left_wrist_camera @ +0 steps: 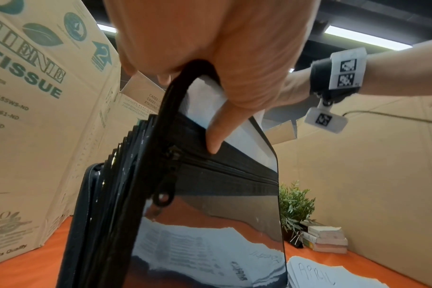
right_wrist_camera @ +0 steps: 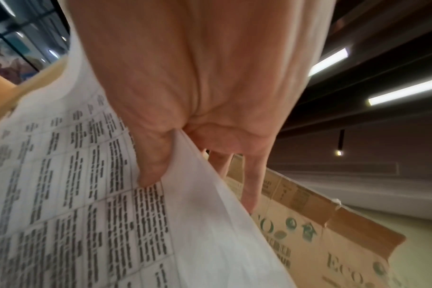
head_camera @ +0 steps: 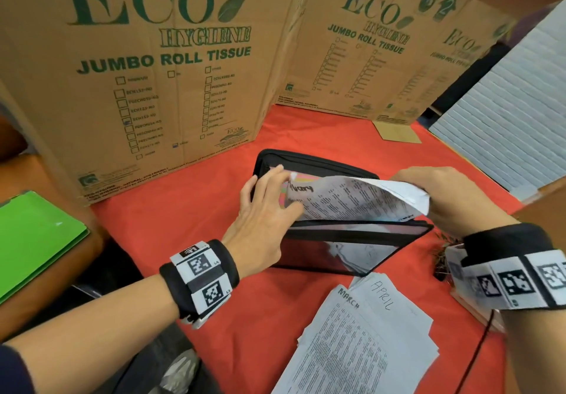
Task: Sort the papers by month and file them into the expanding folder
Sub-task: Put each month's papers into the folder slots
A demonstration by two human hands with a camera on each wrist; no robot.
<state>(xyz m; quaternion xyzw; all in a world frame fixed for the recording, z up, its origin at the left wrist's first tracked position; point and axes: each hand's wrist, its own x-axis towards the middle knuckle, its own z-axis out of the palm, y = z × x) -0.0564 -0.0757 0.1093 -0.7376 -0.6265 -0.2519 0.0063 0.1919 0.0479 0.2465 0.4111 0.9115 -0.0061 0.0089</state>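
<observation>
A black expanding folder (head_camera: 352,240) stands open on the red table (head_camera: 183,240). My left hand (head_camera: 275,191) grips its front panel at the top left corner, thumb (left_wrist_camera: 217,132) on the outside and fingers over the edge, holding a pocket apart. A printed sheet (head_camera: 352,197) with a handwritten month ending in "nuary" lies partly inside that pocket. My right hand (head_camera: 428,188) pinches the sheet's right edge, thumb on the printed side (right_wrist_camera: 74,194). A loose stack of papers (head_camera: 367,341), the top ones marked MARCH and APRIL, lies in front of the folder (left_wrist_camera: 210,204).
Tall cardboard boxes (head_camera: 168,72) wall off the back and left. A green folder (head_camera: 33,240) lies at the far left. At the right are a small plant (left_wrist_camera: 296,202), a pile of note pads (left_wrist_camera: 326,239), a binder clip (left_wrist_camera: 296,240) and a white panel (head_camera: 514,124).
</observation>
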